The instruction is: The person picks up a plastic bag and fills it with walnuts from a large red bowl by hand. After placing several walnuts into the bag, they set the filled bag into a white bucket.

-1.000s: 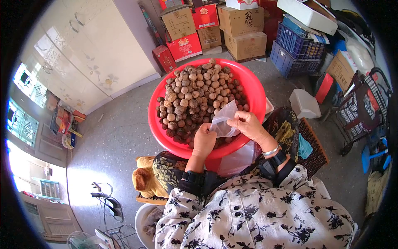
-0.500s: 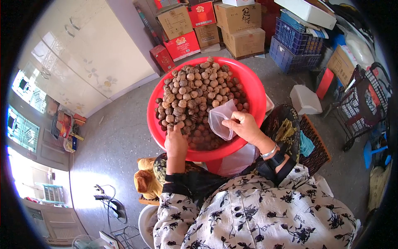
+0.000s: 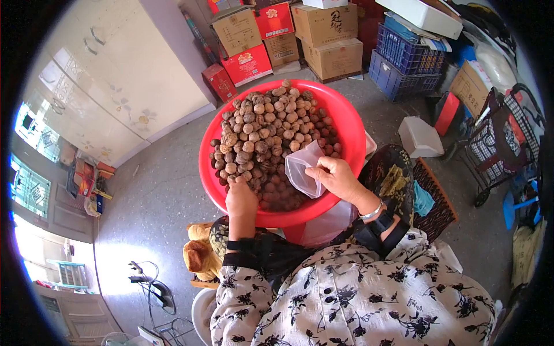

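Note:
A wide red plastic basin holds a big heap of brown walnuts, piled highest on its far side. My right hand pinches the edge of a clear plastic bag, whose mouth gapes over the walnuts at the near right of the basin. At the basin's near left, my left hand has its fingers curled together against the walnuts. Its back hides whatever is between the fingertips. More clear plastic hangs below the basin's near rim.
Cardboard boxes and red boxes are stacked behind the basin. To the right are blue crates, a white foam box and a wheeled cart. A brown plush thing lies at lower left, near cables on the floor.
The view has shifted slightly, moving the scene a little left. My left hand has drawn slightly back towards me, its fingers curled in more. My right hand still holds the bag.

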A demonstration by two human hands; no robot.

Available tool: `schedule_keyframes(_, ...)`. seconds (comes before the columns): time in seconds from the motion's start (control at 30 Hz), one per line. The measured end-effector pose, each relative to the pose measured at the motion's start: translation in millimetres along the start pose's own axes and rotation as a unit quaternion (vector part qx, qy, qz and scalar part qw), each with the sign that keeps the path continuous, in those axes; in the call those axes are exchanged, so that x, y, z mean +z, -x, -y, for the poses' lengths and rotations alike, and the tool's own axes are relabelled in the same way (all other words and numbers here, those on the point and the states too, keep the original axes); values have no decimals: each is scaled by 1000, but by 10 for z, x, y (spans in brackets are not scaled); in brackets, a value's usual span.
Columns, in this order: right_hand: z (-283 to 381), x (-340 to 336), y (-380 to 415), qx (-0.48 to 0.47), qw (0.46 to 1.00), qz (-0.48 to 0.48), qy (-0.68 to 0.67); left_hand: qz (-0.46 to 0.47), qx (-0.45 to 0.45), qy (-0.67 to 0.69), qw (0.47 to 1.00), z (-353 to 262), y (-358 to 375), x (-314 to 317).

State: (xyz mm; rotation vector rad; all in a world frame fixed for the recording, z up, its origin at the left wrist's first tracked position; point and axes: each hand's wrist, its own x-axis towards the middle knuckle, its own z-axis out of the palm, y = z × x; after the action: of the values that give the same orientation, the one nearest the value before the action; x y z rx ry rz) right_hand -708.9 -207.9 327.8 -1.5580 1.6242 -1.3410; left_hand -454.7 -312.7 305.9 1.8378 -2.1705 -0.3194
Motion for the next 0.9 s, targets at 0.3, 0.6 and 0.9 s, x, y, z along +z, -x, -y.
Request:
schedule_keyframes(0.3, -40, 26, -13, -8, 999, 0, 53, 52, 1, 593, 804, -419, 343, -406)
schedule_keyframes(0.6, 8, 32, 10, -33, 998, -52, -7, 130, 195, 438, 868, -829, 462, 64)
schedule_keyframes(0.9, 123, 28, 45, -47, 996, -54, 50, 78, 190, 283, 937, -886, 517, -22)
